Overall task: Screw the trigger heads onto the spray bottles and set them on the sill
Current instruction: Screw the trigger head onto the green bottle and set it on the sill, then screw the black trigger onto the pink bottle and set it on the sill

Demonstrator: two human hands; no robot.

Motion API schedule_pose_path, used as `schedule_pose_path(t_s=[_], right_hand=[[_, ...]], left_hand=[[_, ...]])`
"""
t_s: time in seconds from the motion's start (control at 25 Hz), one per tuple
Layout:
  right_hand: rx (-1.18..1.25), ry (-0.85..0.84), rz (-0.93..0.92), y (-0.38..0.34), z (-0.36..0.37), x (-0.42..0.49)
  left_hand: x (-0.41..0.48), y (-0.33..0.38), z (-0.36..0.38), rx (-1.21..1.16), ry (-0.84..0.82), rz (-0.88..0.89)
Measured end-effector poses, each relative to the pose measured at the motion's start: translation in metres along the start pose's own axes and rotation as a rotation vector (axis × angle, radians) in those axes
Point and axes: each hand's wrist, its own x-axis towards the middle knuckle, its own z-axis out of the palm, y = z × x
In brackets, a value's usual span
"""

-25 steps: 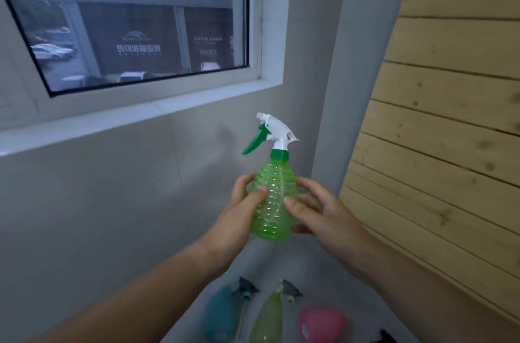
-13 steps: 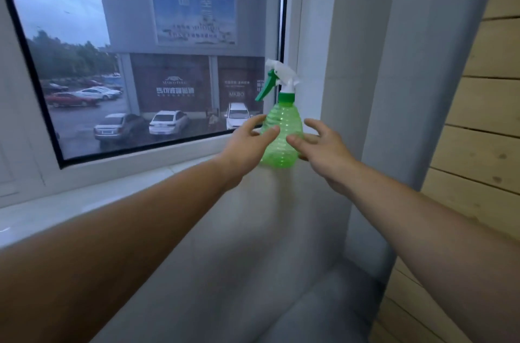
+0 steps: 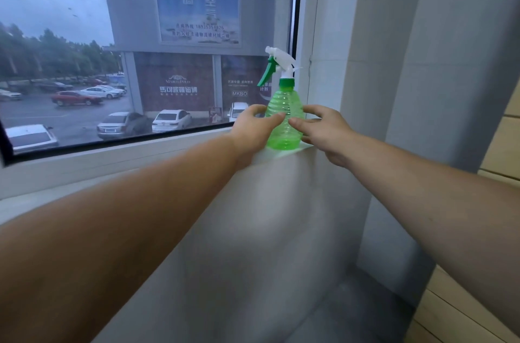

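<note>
A clear green spray bottle stands upright at the right end of the white window sill, its base resting on the ledge. Its white trigger head with a green lever is screwed on, nozzle pointing left. My left hand holds the bottle's left side, thumb across the front. My right hand cups the right side, thumb touching the front of the bottle. Both arms are stretched out towards it.
A large window rises behind the sill, its frame just behind the bottle. A grey wall column stands to the right, with wooden panelling beyond it. Grey floor lies below.
Both hands carried the green bottle up from waist height over the other bottles and set its base down on the sill's right end. The view tilted upward.
</note>
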Motion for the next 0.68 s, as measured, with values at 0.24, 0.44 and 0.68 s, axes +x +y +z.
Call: schedule_pose_path(t_s=[0.24,0.44,0.68], right_hand=[[-0.054,-0.01,0.009,0.006,0.002,0.009],[-0.21,0.09,0.011,0.005,-0.011,-0.016],[-0.272,0.11,0.052,0.04,-0.05,-0.134]], left_hand=[[0.002,0.003,-0.003,0.077,0.03,-0.017],[-0.034,0.011,0.001,0.099,0.151,0.063],[-0.132,-0.013,0.036,-0.014,0.106,0.181]])
